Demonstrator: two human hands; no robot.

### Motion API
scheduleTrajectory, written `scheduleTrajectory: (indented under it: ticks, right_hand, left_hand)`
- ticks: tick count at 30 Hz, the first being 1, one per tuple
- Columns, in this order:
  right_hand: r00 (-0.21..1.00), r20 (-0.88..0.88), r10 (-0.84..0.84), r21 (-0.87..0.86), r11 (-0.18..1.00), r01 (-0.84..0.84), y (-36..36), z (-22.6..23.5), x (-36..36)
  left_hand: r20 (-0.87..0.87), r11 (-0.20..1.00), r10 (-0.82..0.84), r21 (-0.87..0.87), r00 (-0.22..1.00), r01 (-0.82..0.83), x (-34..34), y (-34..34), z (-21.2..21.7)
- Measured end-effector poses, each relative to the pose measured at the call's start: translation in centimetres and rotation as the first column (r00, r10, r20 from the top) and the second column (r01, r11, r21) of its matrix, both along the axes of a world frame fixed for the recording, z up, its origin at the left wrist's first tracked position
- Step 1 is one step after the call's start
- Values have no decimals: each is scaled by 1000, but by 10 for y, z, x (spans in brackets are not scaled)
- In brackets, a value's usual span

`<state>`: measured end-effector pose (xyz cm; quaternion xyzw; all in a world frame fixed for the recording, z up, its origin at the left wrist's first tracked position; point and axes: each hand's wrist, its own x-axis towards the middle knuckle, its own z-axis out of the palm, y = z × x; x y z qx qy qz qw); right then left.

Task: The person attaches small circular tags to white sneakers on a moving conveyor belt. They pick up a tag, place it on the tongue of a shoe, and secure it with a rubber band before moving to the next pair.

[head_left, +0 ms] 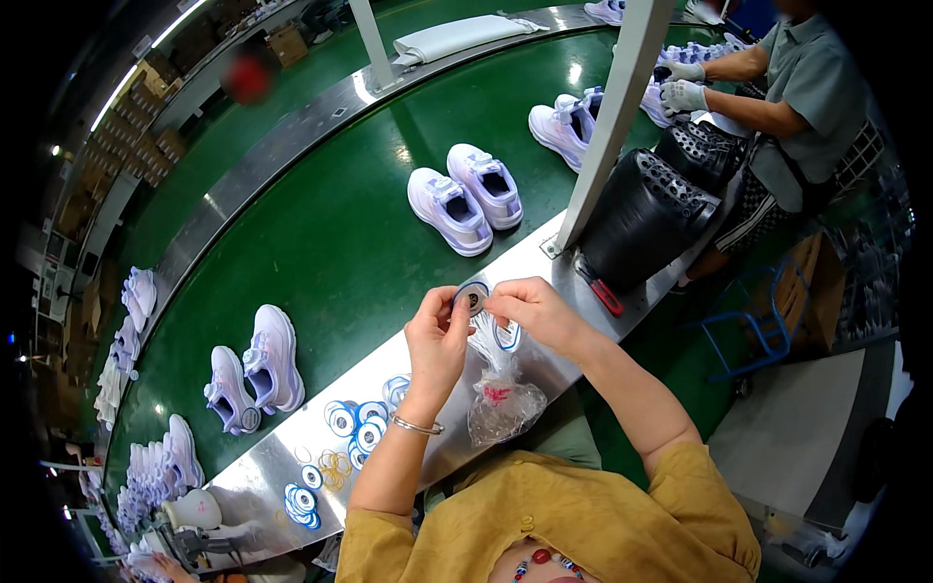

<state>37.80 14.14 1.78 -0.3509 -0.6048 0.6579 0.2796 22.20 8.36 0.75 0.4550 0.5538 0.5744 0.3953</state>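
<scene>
Disc [473, 296] faces upward, pinched between both hands.

Ahead of you, green conveyor belt [321, 243] carries lilac shoe pairs: one [465, 199] at centre, another [255, 374] toward left end. Black perforated bins [646, 209] at right edge. Co-worker's gloved hand [683, 96] beyond.

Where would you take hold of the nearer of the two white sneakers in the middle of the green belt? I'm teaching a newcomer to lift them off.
Probably by the padded collar around the nearer white sneaker's opening, coming from above. It stands upright on its sole on the green conveyor belt, opening up. Its twin stands close on the far side, so a sideways grab looks cramped.
</scene>
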Motion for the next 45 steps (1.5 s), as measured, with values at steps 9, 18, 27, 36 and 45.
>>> scheduleTrajectory:
  ticks: [9, 18, 27, 36, 45]
  right_hand:
    - [1000, 7, 19, 28, 999, -20, 25, -13, -6]
    - [975, 100, 198, 92, 974, -207, 41, -18, 5]
    - [957, 291, -6, 233, 970, -64, 53, -16, 4]
    - [929, 249, -272, 785, 618, -30, 97, -63, -3]
    - [708, 389, -589, 921, 267, -284, 134, -86, -11]
  left_hand:
    - [-67, 999, -39, 1, 997, 39, -1, 15, -6]
    - [387, 947, -253, -86, 887, 308, -19, 33, -18]
    - [186, 967, -172, -153, 968, 201, -14, 56, -23]
    - [46, 994, -72, -80, 996, 76, -20, 109, -55]
    - [450, 948, 124, -317, 885, 29, -21, 154, -100]
